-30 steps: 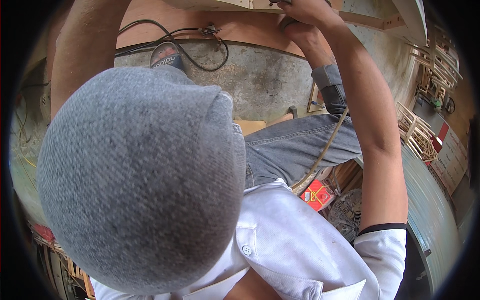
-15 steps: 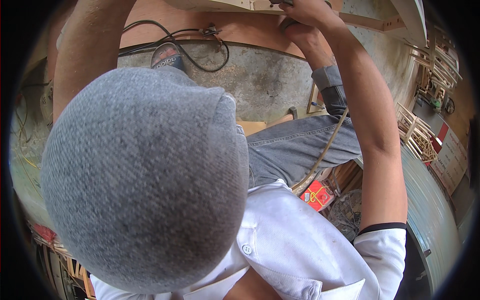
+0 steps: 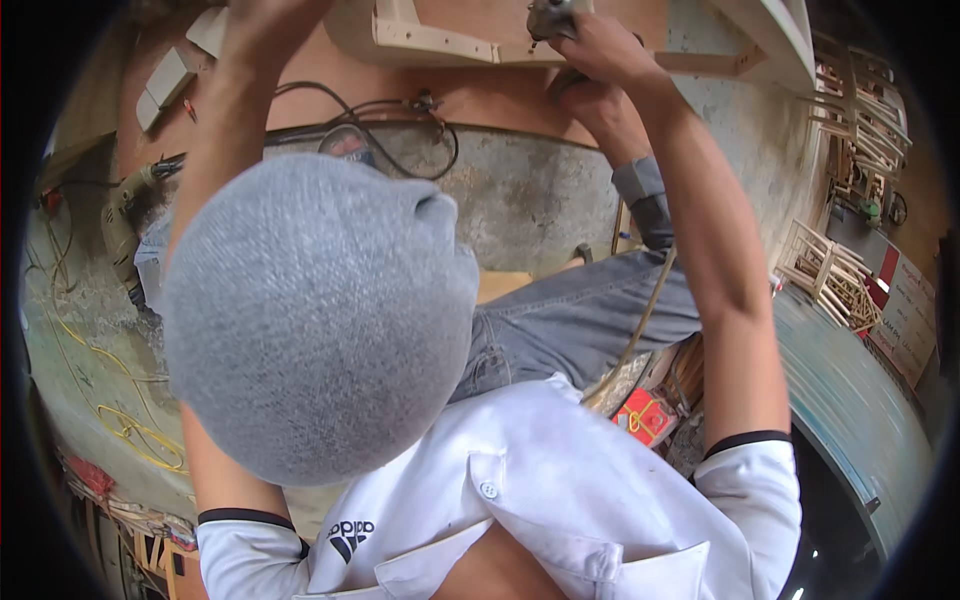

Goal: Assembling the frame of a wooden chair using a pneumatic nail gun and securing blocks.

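My right hand (image 3: 600, 48) is closed around a grey metal tool (image 3: 550, 18) at the top edge; the tool's exact kind is not clear. It sits against a pale wooden frame (image 3: 440, 40) that has small holes along its rail. Just below that hand, my right foot (image 3: 590, 100) rests on the reddish-brown board (image 3: 500, 95) under the frame. My left hand (image 3: 285, 12) reaches up to the top edge left of the frame. Its fingers are cut off by the picture, so what it touches is hidden.
A black cable (image 3: 445, 150) loops along the board's edge. Pale wooden blocks (image 3: 165, 85) lie at upper left, above a corded power tool (image 3: 120, 235). Yellow cord (image 3: 140, 435) trails over the floor. A thin hose (image 3: 640, 325) crosses my leg. Slatted wooden pieces (image 3: 825, 275) stand at right.
The view has shifted, bringing more of the frame, the tool in my right hand and the blocks at left into sight. My left forearm now appears farther right.
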{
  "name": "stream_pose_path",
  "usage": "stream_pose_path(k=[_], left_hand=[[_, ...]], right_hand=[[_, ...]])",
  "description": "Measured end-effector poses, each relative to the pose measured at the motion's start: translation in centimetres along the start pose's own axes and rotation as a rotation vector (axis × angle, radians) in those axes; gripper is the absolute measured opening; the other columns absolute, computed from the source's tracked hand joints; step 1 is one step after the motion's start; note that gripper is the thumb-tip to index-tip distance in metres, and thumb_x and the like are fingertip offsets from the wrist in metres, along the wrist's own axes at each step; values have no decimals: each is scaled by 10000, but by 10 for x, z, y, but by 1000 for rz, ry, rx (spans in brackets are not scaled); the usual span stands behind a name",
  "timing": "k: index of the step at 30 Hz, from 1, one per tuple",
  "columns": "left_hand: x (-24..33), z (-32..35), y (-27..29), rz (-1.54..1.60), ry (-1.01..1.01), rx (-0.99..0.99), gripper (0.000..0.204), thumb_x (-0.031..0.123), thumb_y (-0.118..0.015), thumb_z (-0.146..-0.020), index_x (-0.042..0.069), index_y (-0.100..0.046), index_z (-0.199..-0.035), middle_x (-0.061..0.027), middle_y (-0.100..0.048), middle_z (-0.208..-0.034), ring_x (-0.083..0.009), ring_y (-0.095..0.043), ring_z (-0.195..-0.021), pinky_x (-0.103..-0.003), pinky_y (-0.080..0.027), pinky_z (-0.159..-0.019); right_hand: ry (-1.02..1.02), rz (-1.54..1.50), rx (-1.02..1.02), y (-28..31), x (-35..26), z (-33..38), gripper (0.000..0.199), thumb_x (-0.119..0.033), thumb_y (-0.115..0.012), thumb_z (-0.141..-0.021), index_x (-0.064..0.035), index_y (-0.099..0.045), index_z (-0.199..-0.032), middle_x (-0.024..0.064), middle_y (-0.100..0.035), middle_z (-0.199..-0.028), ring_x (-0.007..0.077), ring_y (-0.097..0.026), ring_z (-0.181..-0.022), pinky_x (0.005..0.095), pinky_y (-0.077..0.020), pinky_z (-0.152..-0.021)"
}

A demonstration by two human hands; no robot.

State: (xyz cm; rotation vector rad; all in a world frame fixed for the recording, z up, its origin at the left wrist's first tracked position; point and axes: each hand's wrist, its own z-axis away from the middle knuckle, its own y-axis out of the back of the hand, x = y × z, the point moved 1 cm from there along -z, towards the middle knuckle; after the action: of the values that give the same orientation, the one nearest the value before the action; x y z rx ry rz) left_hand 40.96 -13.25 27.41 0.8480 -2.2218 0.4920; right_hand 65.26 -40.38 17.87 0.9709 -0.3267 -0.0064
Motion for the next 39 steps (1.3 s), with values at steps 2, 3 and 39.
stream_pose_path(k=[2,3,39], left_hand=[[0,20,18,194,706,-323,616,165,-830,-800,6,-501,-1296,-84,-622,-1138,-190,-626,-1022,-323,-506,-910],[5,17,33,168,691,-323,616,165,-830,-800,6,-501,-1296,-84,-622,-1138,-190,-626,-1022,-323,-506,-910],[104,-74,-131,-417,220,-928,488,284,-826,-787,-78,-556,-972,-263,-679,-882,-402,-684,-865,-426,-532,-718]], right_hand=[[-390,-550,183,65,-23,36,449,-435,-624,-901,-43,-668,-1116,238,-693,-1022,431,-651,-978,488,-518,-830],[-413,-588,260,102,-35,58,431,-410,-633,-893,-10,-677,-1049,256,-691,-988,432,-658,-953,492,-523,-821],[-690,-1282,440,-9,-2,154,410,-334,-680,-915,50,-603,-1036,74,-633,-703,123,-603,-528,292,-482,-449]])
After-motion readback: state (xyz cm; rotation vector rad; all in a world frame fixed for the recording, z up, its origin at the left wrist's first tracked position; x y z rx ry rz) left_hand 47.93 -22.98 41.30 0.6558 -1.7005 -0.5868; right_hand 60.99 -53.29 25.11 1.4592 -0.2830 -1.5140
